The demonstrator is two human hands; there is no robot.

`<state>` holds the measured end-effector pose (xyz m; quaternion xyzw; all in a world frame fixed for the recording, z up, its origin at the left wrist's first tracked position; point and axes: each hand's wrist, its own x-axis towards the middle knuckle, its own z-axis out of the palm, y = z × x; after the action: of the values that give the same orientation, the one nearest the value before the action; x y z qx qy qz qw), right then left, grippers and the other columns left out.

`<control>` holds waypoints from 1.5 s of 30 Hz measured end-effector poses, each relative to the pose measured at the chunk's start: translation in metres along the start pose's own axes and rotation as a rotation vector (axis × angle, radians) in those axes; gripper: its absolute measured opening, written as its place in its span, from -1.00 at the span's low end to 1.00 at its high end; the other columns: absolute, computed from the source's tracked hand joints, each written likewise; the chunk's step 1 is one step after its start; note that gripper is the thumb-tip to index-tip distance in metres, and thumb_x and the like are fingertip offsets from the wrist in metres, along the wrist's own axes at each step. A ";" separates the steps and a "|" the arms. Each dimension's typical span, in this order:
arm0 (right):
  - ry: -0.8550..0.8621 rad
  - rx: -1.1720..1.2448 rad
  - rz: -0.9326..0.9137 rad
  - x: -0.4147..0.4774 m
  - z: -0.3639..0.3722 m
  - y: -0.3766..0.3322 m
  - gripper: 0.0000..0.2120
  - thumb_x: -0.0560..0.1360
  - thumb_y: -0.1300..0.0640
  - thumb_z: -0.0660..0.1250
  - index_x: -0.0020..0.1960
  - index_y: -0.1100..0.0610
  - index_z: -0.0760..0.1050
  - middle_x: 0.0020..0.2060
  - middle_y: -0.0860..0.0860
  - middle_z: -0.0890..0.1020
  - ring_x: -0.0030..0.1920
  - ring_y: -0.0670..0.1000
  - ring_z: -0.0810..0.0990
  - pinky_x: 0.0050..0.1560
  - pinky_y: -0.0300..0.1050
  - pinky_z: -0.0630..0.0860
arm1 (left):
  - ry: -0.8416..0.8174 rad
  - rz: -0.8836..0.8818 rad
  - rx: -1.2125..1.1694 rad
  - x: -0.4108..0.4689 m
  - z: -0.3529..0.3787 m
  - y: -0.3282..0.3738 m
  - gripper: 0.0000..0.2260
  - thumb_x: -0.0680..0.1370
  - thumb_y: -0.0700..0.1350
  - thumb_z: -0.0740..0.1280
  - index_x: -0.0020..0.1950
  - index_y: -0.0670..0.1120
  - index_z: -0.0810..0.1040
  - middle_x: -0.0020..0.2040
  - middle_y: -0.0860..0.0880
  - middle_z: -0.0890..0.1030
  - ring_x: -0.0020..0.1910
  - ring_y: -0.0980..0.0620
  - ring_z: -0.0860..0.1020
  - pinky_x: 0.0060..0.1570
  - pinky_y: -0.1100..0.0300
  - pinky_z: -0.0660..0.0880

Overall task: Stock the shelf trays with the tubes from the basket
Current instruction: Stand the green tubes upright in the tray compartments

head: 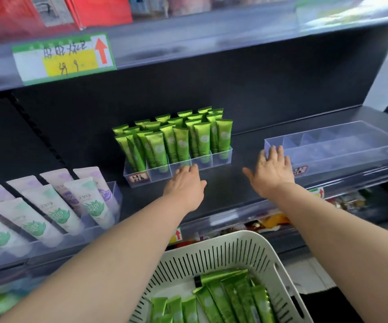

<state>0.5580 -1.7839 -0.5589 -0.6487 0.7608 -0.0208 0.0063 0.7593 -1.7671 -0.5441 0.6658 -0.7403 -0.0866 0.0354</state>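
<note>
Your left hand (185, 183) is flat and holds nothing, fingertips at the front wall of the full tray (160, 174). Your right hand (271, 172) is splayed and empty too, against the left end of the empty tray (328, 157). The remaining green tubes (223, 297) lie in the basket (223, 238) below the shelf. Risk: shove the full tray hard and its upright tubes topple; drag the empty one forward and it could slip off the lip.

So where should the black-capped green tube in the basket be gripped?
Probably mid-body, from above: the black-capped tube lies flat across the other tubes in the basket, its body uppermost and unobstructed.
</note>
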 end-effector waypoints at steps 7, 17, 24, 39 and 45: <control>-0.016 0.085 0.093 -0.004 -0.001 0.029 -0.31 0.59 -0.24 -0.05 0.51 0.22 0.05 0.46 0.17 0.25 0.48 0.21 0.15 0.44 0.25 0.04 | -0.008 0.099 -0.004 -0.011 -0.001 0.023 -0.53 0.66 -0.04 0.14 0.54 -0.12 0.13 0.50 -0.11 0.24 0.48 -0.10 0.20 0.37 -0.01 0.24; 0.030 0.200 0.062 -0.017 -0.007 0.013 -0.50 0.61 -0.13 0.03 0.41 0.18 0.23 0.31 0.17 0.42 0.26 0.26 0.40 0.17 0.20 0.39 | -0.003 0.062 -0.004 -0.026 -0.008 0.003 -0.56 0.65 -0.08 0.17 0.51 -0.13 0.18 0.49 -0.10 0.25 0.46 -0.09 0.23 0.34 -0.01 0.27; 0.004 0.322 -0.159 -0.040 -0.010 -0.029 -0.71 0.61 0.14 0.07 0.29 0.24 0.31 0.22 0.21 0.45 0.15 0.27 0.47 -0.03 0.02 0.38 | -0.003 0.034 -0.015 -0.037 -0.012 -0.008 -0.54 0.64 -0.12 0.18 0.52 -0.13 0.17 0.48 -0.10 0.26 0.44 -0.09 0.25 0.32 0.00 0.30; -0.040 0.054 -0.081 -0.057 0.008 0.046 -0.41 0.62 -0.03 0.08 0.56 0.10 -0.05 0.55 0.03 -0.02 0.54 0.05 -0.12 0.49 0.14 0.00 | -0.171 0.299 0.117 -0.039 0.004 0.051 -0.48 0.63 0.00 0.19 0.56 -0.02 0.12 0.55 -0.07 0.15 0.52 -0.12 0.09 0.46 -0.19 0.09; -0.025 0.094 -0.147 -0.061 0.007 0.041 -0.47 0.62 0.01 0.11 0.54 0.04 0.05 0.53 0.01 0.13 0.53 0.09 0.00 0.44 0.18 0.13 | -0.140 0.256 0.195 -0.045 0.009 0.044 -0.48 0.63 0.08 0.18 0.55 0.07 0.10 0.50 -0.09 0.27 0.50 -0.14 0.16 0.44 -0.28 0.01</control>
<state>0.5271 -1.7177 -0.5686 -0.7021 0.7090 -0.0487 0.0445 0.7197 -1.7173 -0.5427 0.5585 -0.8246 -0.0552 -0.0705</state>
